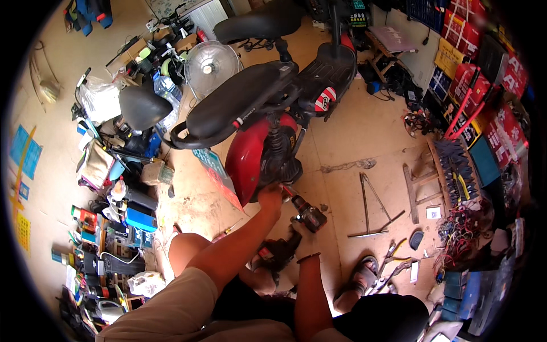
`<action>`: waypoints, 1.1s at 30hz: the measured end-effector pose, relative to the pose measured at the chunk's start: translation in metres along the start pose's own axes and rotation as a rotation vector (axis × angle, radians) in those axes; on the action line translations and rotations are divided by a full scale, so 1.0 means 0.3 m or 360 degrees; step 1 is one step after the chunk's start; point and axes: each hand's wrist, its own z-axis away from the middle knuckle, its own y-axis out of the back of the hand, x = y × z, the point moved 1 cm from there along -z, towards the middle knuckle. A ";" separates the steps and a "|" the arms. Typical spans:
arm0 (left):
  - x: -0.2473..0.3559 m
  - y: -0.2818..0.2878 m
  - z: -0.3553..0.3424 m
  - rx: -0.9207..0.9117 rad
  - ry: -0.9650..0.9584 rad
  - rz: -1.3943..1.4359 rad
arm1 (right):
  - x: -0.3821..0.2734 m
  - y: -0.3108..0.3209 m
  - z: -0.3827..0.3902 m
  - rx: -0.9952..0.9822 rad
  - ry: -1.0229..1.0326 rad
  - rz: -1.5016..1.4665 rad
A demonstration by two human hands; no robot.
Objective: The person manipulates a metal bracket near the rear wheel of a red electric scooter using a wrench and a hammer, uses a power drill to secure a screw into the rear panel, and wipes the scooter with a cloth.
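A cordless power drill (310, 215), black with red parts, points up and left toward the low rear end of a scooter (245, 154) with a red rear fender. My right hand (306, 239), in what looks like a pale glove, is closed around the drill. At the lower rear wheel area, just beyond the drill's tip, my left hand (270, 198) is closed; what its fingers grip is hidden. A black shock absorber (276, 142) shows above that hand. The long black seat (242, 97) stretches away to the upper right.
A metal T-shaped stand (367, 233) and several hand tools (396, 262) lie on the floor at right. Beyond them stands a wooden rack (441, 171). Cluttered shelves (122, 239) line the left; a fan (212, 65) stands behind the scooter.
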 end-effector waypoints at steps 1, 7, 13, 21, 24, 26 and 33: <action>-0.010 -0.021 0.006 0.0037 -0.0021 -0.0010 | -0.020 0.006 -0.015 -0.0002 0.0025 0.0026; -0.041 0.010 -0.085 -0.0044 -0.0430 -0.0653 | -0.095 -0.028 -0.063 0.0003 0.0048 0.0094; -0.002 -0.120 -0.005 -0.0116 -0.0380 -0.0580 | -0.143 -0.005 -0.117 0.0075 -0.0001 0.0018; 0.015 -0.135 -0.009 0.0020 -0.0325 -0.0688 | -0.185 -0.008 -0.153 -0.0011 -0.0068 0.0066; 0.013 -0.136 -0.002 0.0058 -0.0243 -0.0695 | -0.203 -0.006 -0.154 -0.0017 -0.0099 0.0085; 0.012 -0.136 0.001 0.0069 -0.0233 -0.0645 | -0.196 0.003 -0.161 -0.0033 -0.0085 0.0154; -0.007 -0.081 -0.032 0.0284 -0.0122 -0.0426 | -0.236 0.000 -0.171 -0.0025 -0.0107 0.0214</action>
